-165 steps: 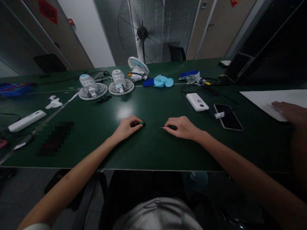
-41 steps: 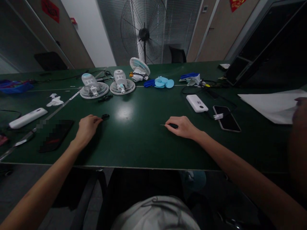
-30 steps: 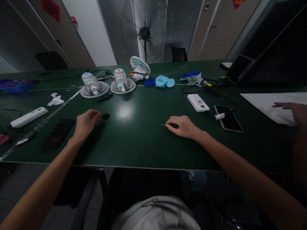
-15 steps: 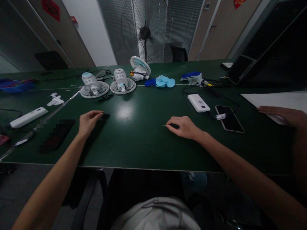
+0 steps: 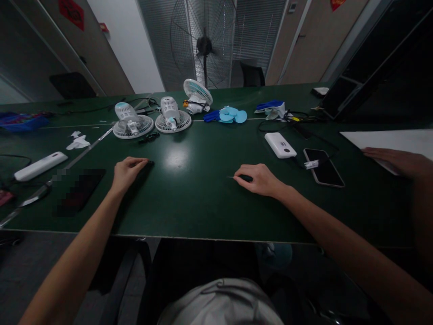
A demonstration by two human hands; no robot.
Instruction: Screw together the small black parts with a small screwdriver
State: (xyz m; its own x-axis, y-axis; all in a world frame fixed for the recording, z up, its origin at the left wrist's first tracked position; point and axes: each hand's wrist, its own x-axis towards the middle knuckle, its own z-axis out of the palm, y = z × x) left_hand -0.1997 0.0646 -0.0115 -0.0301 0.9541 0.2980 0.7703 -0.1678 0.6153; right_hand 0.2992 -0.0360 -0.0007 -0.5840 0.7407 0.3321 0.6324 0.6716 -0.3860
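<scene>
My left hand (image 5: 127, 170) rests on the dark green table (image 5: 203, 203), its fingertips lying over a small black part (image 5: 150, 162) that mostly hides beneath them. My right hand (image 5: 259, 178) lies on the table near the middle, curled round a thin screwdriver (image 5: 241, 177) with a dark handle whose metal tip points left. Three small white desk fans (image 5: 131, 123) (image 5: 172, 117) (image 5: 196, 96) stand or lie at the back of the table, past my left hand. Light blue fan blades (image 5: 230, 115) lie beside them.
A white power bank (image 5: 280, 145) and a dark phone (image 5: 324, 167) lie right of my right hand. Another person's hand (image 5: 399, 160) rests on a white sheet (image 5: 389, 137) at far right. A white remote-like device (image 5: 39, 165), a long metal rod (image 5: 37, 192) and a dark flat object (image 5: 79, 189) lie at left. A big floor fan (image 5: 204, 43) stands behind the table.
My left hand moved from the table's middle to the left and set a small black part down; its fingers now cover that part. My right hand stayed still. The other person's hand shifted on the sheet.
</scene>
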